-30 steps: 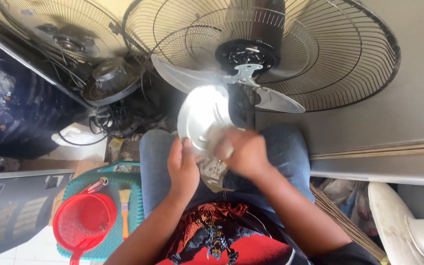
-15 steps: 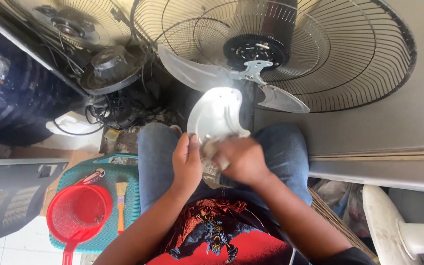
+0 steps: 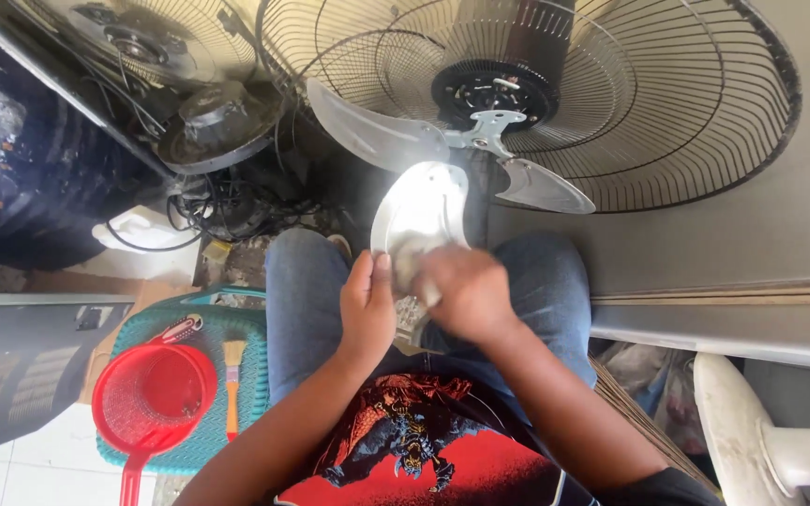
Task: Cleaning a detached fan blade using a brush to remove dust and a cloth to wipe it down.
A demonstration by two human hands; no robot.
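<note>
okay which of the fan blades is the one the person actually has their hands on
The lowest fan blade, pointing down toward the lap: the left hand grips its edge and the right hand presses on it. The other two blades stick out sideways, untouched.

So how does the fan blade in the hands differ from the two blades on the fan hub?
The blade in the hands is off the hub, gripped by the left hand and rubbed by the right hand; the two hub blades are mounted and untouched. The held blade glares bright white; the hub blades look duller grey. All share one rounded shape.
</note>
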